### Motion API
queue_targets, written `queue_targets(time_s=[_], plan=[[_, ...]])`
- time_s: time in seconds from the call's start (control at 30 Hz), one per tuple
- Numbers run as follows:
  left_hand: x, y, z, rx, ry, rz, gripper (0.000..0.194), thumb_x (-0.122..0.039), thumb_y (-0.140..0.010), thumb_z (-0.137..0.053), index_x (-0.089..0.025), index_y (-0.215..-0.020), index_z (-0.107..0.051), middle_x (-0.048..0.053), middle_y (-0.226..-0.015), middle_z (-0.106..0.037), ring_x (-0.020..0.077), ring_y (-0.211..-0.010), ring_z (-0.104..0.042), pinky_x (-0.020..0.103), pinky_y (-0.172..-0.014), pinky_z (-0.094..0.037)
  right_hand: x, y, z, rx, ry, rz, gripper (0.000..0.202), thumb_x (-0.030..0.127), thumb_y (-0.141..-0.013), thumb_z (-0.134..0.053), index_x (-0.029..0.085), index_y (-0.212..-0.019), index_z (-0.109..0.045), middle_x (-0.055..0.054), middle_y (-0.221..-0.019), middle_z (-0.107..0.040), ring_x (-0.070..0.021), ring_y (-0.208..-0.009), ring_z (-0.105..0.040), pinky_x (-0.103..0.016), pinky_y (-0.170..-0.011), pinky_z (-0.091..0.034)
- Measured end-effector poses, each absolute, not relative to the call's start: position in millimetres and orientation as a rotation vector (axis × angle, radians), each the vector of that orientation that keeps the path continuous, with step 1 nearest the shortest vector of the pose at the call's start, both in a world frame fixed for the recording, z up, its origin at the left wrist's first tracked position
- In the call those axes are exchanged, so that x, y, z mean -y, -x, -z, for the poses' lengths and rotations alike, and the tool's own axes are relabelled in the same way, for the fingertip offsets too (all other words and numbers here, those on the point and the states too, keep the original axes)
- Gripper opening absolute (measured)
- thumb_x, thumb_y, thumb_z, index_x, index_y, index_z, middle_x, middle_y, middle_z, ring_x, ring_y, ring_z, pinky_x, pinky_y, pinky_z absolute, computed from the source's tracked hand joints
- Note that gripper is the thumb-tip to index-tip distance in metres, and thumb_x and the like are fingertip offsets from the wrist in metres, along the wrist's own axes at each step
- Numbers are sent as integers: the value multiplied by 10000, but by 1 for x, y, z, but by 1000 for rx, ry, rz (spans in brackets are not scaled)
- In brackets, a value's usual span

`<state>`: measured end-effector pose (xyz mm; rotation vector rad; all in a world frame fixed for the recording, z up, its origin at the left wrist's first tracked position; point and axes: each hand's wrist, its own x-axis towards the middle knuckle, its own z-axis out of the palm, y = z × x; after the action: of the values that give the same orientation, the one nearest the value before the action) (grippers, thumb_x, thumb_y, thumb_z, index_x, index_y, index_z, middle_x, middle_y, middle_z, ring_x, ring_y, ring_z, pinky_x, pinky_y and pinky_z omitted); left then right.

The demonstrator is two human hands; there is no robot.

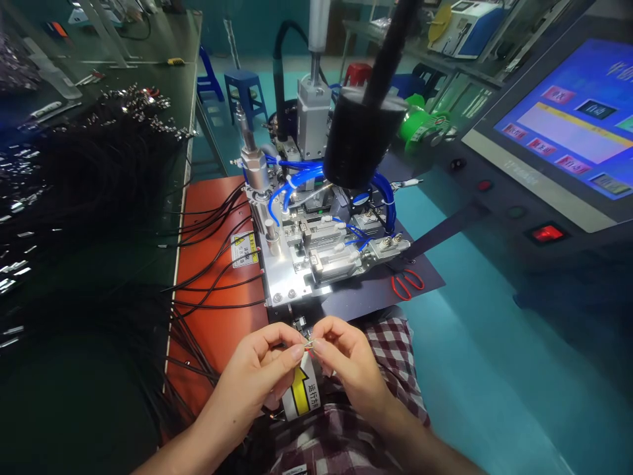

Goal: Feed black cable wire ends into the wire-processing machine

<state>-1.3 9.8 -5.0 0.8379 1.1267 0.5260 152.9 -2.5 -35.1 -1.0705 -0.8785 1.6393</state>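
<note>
My left hand and my right hand meet in front of the machine, low in the middle of the view. Thumb and forefinger of each pinch a tiny pale piece between them; it is too small to name. Just below the fingertips lies a white label with a yellow arrow. Beyond my hands stands the metal machine, with blue air tubes and a black cylindrical lamp over it.
Black cables cross the orange surface at the left, beside a dark table piled with cables. Red-handled scissors lie right of the machine. A touchscreen panel stands at the right, stools behind.
</note>
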Motion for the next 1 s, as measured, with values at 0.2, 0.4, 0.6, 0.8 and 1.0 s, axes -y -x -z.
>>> queue_targets(time_s=[0.2,0.4,0.6,0.8,1.0], plan=[[-11,2,8,-1115,-863,-496,258,-407,-791,-598,-155,-842,-583,-92,-396,-360,48,-362,-268,177,-378,-225,0,-158,35,989,1055,-1668,170,302,-823,-598,161,-748,-536,70,-537,-427,-50,-444,-347,-185,-435,-275],[-13,1,6,-1127,-844,-475,268,-422,-776,-608,-160,-822,-583,-88,-371,-377,44,-340,-278,172,-373,-209,1,-161,38,944,983,-1714,203,342,-829,-593,164,-766,-519,74,-523,-428,-50,-431,-345,-188,-434,-269],[-12,0,3,-1134,-823,-486,262,-424,-776,-612,-166,-800,-574,-88,-384,-380,38,-345,-262,169,-372,-191,1,-158,37,875,941,-1743,205,321,-784,-655,172,-790,-513,87,-535,-413,-44,-439,-328,-179,-432,-258],[-12,1,4,-1129,-796,-481,266,-431,-780,-609,-169,-795,-565,-87,-392,-381,38,-349,-261,168,-370,-198,0,-157,37,847,943,-1763,192,301,-785,-655,169,-778,-515,87,-537,-412,-40,-442,-322,-178,-428,-246],[-13,1,3,-1121,-782,-475,245,-414,-785,-610,-173,-808,-572,-85,-410,-377,48,-364,-276,169,-364,-216,1,-159,37,838,920,-1777,203,323,-777,-658,166,-771,-529,83,-524,-397,-54,-453,-318,-192,-435,-237]])
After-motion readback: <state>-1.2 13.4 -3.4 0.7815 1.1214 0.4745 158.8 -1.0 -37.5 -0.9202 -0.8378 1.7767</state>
